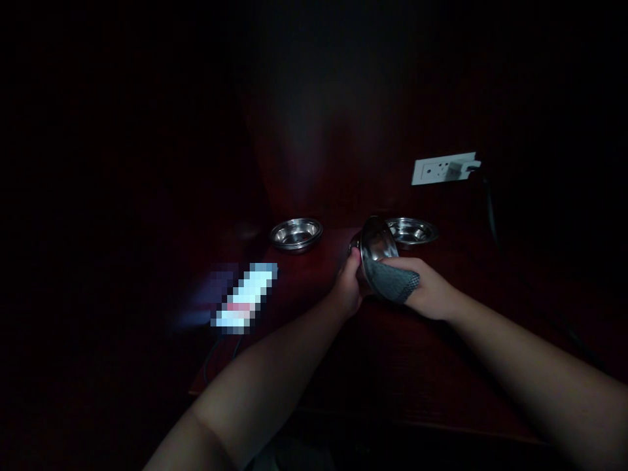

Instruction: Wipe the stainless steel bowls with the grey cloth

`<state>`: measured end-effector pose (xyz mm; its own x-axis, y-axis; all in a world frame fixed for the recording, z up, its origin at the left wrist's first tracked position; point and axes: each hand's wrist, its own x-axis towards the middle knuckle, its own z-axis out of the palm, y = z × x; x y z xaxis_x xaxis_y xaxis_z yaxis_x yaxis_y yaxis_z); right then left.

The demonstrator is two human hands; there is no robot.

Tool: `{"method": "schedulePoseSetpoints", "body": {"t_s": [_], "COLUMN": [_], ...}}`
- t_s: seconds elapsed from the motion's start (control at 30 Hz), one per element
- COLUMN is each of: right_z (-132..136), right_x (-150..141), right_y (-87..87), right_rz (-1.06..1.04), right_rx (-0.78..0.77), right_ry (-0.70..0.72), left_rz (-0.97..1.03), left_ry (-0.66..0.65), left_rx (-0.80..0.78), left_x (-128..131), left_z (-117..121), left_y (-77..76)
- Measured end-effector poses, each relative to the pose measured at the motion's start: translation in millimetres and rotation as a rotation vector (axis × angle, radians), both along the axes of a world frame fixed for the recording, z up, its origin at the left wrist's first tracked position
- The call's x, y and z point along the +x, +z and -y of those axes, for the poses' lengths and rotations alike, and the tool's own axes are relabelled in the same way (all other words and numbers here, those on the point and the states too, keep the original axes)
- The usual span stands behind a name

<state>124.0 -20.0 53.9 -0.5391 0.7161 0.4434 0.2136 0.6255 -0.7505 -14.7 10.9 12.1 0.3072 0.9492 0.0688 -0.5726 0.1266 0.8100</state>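
A shiny metal bowl (379, 243) is tilted on its side between my two hands, above the dark red table (314, 275). My left hand (349, 284) grips it from the outside, with the thumb up along the metal. Against the inside of the bowl my right hand (428, 288) presses a grey-green cloth (392, 280), its fingers closed and partly hidden by it. Just behind, to the right, sits another metal bowl (415, 230), partly covered by the held one. To the left rest stacked metal bowls (296, 235).
At left on the table lies a bright, pixelated phone-like screen (248, 297), with a thin cable near its lower end. A white wall socket (444, 169) at right has a plug in it and a dark cord (490, 209) hanging down. The surroundings are very dark.
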Motion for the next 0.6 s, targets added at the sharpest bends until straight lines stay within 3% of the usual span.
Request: {"method": "schedulePoseSetpoints", "body": {"t_s": [0.13, 0.33, 0.6], "right_z": [2.8, 3.9, 0.7], "right_x": [-1.9, -5.0, -10.6], "right_y": [-2.7, -12.3, -15.4], "right_rz": [-0.105, -0.208, 0.064], "right_rx": [0.065, 0.140, 0.198], "right_ry": [-0.044, -0.142, -0.293], "left_rz": [0.006, 0.044, 0.040], "left_ry": [-0.038, -0.099, -0.155], "left_rx": [-0.058, -0.015, -0.058], "left_x": [-0.5, 0.0, 1.1], "left_z": [1.4, 3.8, 1.3], "left_y": [1.4, 2.7, 2.3]}}
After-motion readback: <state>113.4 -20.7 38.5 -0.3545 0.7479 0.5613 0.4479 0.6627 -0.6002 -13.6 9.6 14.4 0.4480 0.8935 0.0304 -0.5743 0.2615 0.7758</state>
